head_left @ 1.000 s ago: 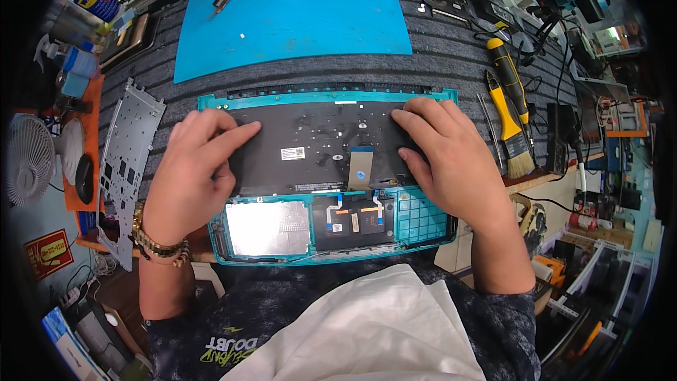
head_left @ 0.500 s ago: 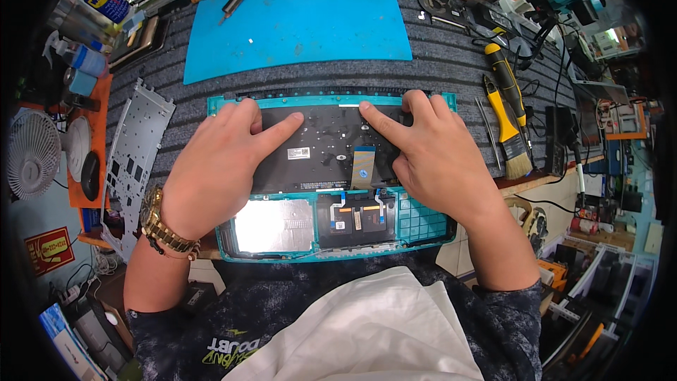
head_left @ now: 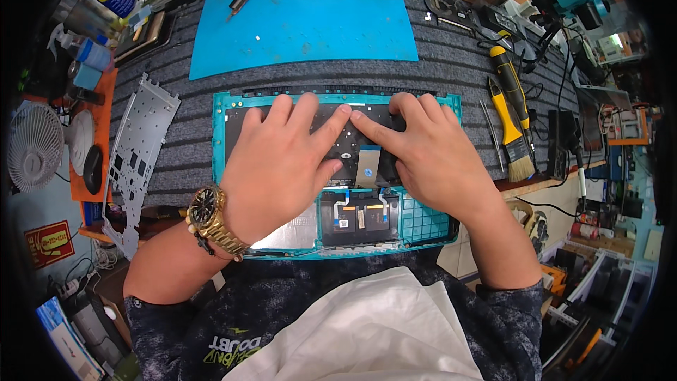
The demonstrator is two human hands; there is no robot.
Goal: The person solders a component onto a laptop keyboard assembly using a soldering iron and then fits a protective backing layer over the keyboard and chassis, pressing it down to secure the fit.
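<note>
The flat black keyboard panel (head_left: 349, 140) lies underside up in the teal plastic laptop shell (head_left: 220, 134), on the desk (head_left: 451, 74) with its grey striped cover. The left hand (head_left: 278, 159) and right hand (head_left: 431, 148) rest on the panel, fingers spread wide and gripping nothing, index tips just beside each other; the left hand hides much of the panel's left part. Around them: a perforated silver metal plate (head_left: 146, 134) at left, a rectangular blue mat (head_left: 303, 32) beyond, a yellow-handled brush (head_left: 500, 99) and a yellow-and-black screwdriver (head_left: 509, 77) at right
</note>
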